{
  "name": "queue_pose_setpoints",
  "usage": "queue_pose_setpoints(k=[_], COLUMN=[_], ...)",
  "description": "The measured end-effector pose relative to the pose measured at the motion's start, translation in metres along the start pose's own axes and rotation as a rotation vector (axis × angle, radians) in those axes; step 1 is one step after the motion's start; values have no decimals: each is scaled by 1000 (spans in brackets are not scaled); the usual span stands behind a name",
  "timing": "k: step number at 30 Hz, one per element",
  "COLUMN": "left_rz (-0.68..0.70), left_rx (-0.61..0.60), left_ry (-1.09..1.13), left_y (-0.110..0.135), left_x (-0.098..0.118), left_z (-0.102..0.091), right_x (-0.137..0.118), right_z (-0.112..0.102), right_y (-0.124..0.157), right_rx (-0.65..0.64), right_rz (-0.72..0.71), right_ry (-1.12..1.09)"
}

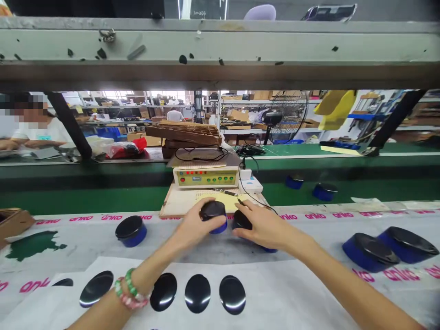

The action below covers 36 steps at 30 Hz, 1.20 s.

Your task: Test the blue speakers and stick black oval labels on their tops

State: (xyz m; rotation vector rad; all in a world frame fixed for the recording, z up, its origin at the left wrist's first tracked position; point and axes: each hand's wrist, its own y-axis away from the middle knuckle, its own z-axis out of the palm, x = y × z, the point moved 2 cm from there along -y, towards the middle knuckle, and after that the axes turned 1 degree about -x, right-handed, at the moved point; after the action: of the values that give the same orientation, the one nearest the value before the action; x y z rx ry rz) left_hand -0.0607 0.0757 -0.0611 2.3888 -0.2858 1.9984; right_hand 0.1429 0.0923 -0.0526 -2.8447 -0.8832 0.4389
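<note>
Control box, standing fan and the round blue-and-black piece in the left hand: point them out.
Control box (206, 177), head view: front panel.
Standing fan (272, 117), head view: black motor housing.
Round piece (216, 210) in the left hand (196, 224), head view: black top.

Bright light is glowing at the room's far end (117, 95); white glare is streaking the black discs (197, 293); shadow is darkening the shelf's underside (220, 75); distortion is stretching the rightmost containers (369, 253).
</note>
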Motion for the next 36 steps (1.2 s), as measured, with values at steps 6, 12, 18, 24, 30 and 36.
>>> queue_pose_setpoints(k=[6,12,18,24,30,36], left_rz=[-235,-152,58,316,250,107], left_rx=[19,-6,109,174,89,25], left_ry=[405,313,-332,-585,-550,-450], left_y=[12,35,55,62,63,65], left_x=[37,52,71,72,77,87], left_z=[-16,2,13,6,-4,0], right_x=[3,-38,-64,-71,-69,-67], right_z=[-17,-62,-49,-46,-42,-41], right_y=[-14,14,22,20,18,19], right_rx=[-117,177,9,38,99,64], right_rz=[-22,1,-135,-148,-81,-162], right_ry=[-140,-550,-839,-897,-1030,-982])
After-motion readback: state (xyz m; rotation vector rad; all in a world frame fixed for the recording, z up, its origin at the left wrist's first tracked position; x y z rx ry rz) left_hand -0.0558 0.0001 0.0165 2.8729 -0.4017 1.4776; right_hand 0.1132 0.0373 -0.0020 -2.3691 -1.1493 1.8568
